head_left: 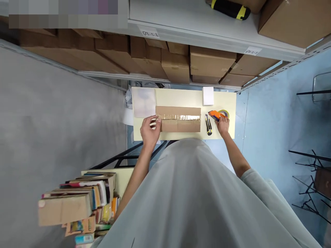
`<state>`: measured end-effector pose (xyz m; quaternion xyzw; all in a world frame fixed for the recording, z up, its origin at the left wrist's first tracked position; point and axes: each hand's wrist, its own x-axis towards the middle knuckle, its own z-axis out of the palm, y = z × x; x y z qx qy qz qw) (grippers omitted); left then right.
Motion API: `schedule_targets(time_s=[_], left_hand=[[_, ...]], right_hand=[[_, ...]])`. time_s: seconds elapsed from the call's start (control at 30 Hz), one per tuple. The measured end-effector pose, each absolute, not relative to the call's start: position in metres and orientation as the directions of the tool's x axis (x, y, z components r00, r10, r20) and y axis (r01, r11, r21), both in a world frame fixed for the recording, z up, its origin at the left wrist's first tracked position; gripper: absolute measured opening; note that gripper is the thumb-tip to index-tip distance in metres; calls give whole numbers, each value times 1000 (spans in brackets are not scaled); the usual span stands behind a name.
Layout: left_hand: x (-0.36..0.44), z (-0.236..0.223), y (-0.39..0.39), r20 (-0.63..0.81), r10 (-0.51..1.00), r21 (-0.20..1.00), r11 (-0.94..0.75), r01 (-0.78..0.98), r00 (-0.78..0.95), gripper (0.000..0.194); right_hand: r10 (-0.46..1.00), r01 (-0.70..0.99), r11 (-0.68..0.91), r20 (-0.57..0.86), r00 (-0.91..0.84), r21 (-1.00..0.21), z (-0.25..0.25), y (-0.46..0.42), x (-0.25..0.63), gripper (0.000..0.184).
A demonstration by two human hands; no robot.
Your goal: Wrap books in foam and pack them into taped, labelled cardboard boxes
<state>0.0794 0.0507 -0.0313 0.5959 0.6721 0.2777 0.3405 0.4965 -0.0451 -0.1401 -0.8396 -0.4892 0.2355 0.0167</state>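
On the pale yellow table lies a long cardboard box (178,126), with a shiny strip of clear tape (184,117) along its top seam. My left hand (150,129) is at the box's left end, its thumb and fingers curled against the edge where the tape ends. To the right, my right hand (222,125) is wrapped around an orange tape dispenser (214,114) with a yellow-green ring at its back. A black and yellow utility knife (208,125) lies between the box and my right hand.
A white box (208,96) stands at the table's (178,98) back edge, and a translucent sheet (144,103) lies at its left. Overhead, a shelf (207,31) of cardboard boxes holds another knife (230,8). Stacked books (64,208) are at lower left.
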Motion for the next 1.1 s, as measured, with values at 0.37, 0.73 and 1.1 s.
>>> schedule_targets(time_s=[0.37, 0.73, 1.1], left_hand=[[70, -22, 46, -100, 995, 847, 91, 524, -11, 36], [60, -12, 42, -33, 999, 872, 9, 490, 41, 32], [51, 57, 39, -156, 903, 988, 146, 55, 401, 63]], right_hand=[[890, 578, -455, -350, 291, -677, -1, -37, 497, 68], [833, 283, -484, -535, -140, -828, 83, 12, 373, 78], [836, 454, -393, -516, -187, -800, 111, 12, 351, 76]])
